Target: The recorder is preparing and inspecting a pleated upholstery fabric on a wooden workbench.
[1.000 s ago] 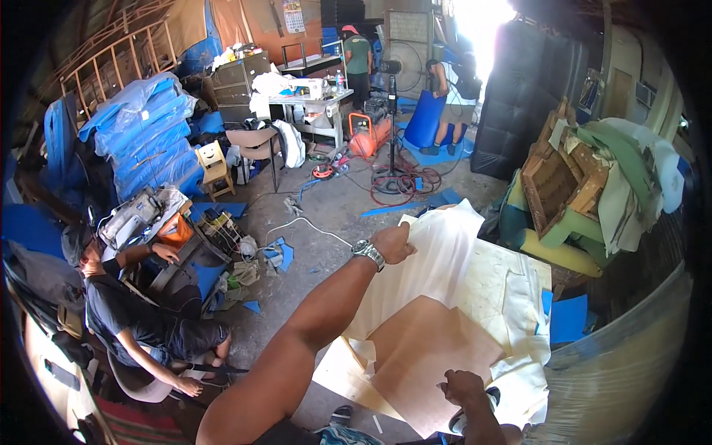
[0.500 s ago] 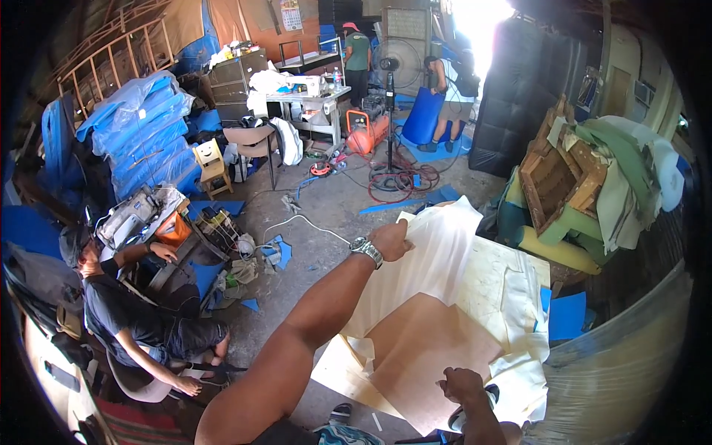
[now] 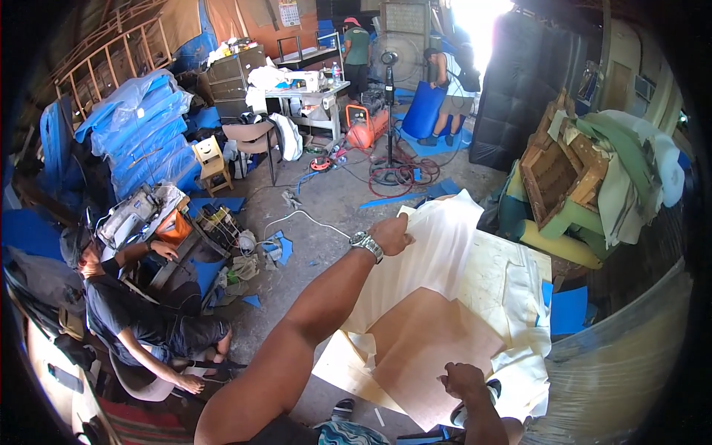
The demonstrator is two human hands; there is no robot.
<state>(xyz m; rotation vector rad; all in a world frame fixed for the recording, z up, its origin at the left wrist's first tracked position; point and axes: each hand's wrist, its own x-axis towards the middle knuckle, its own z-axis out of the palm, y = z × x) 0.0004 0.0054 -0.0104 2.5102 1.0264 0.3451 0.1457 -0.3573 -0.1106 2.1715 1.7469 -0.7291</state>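
Observation:
My left hand (image 3: 391, 236), with a metal watch at its wrist, is stretched forward and closed on the left edge of a thin white translucent sheet (image 3: 437, 241). The raised sheet hangs over a pale table board (image 3: 489, 263). A brown sheet (image 3: 437, 352) lies on the board, partly under the white one. Low over the brown sheet's right side is my right hand (image 3: 463, 381), its fingers curled; what they hold, if anything, is hidden. A round white and dark object (image 3: 493, 387) shows beside my right wrist. Crumpled white material (image 3: 523, 371) covers the board's right side.
At left, a seated person (image 3: 141, 311) is beside a sewing machine (image 3: 141, 211). Blue foam stacks (image 3: 144, 133) stand behind. Hoses (image 3: 397, 178) and a red compressor (image 3: 363, 130) are ahead. Two people work at the back. A wooden frame (image 3: 556, 174) with green padding is at right.
The white sheet's far corner has risen slightly. My hands stay almost in place. The person bending at the back has shifted a little over the blue sheet.

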